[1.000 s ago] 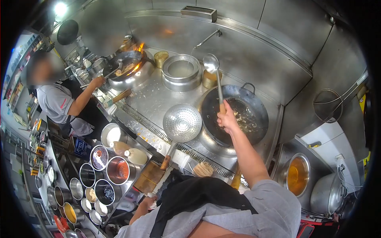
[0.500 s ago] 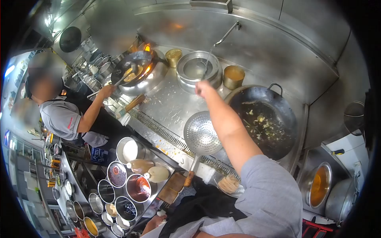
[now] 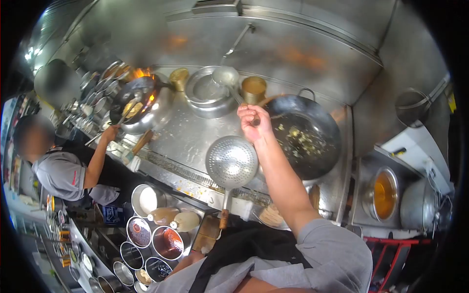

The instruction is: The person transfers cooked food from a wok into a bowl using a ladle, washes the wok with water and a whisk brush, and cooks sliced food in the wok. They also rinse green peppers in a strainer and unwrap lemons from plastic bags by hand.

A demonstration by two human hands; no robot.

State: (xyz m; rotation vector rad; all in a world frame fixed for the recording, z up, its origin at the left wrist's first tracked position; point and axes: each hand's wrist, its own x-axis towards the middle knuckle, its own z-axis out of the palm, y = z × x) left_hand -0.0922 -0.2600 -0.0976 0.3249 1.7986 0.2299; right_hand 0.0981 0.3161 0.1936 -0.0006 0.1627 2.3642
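Observation:
My right hand [image 3: 256, 123] is closed round the handle of a metal ladle [image 3: 225, 76]. The ladle's bowl is raised beside the metal pot of liquid [image 3: 205, 90] and overlaps its rim in the view. Under my forearm and to its right sits a large black wok [image 3: 317, 124] with bits of pale and green food in it. A perforated strainer [image 3: 231, 158] with a wooden handle lies left of my forearm. My left hand [image 3: 194, 258] is low beside my apron, near the sauce containers, its fingers mostly hidden.
A co-worker [image 3: 63, 171] at the left stirs a flaming wok [image 3: 129, 105]. Sauce containers [image 3: 167, 241] and two bottles [image 3: 184, 221] stand at lower left. Behind are two brass-coloured tins [image 3: 254, 89]. A bowl of orange liquid [image 3: 385, 193] sits at right.
The ladle has come up out of the pot, its bowl now in view. My right hand has turned, showing its curled fingers. The camera view has shifted.

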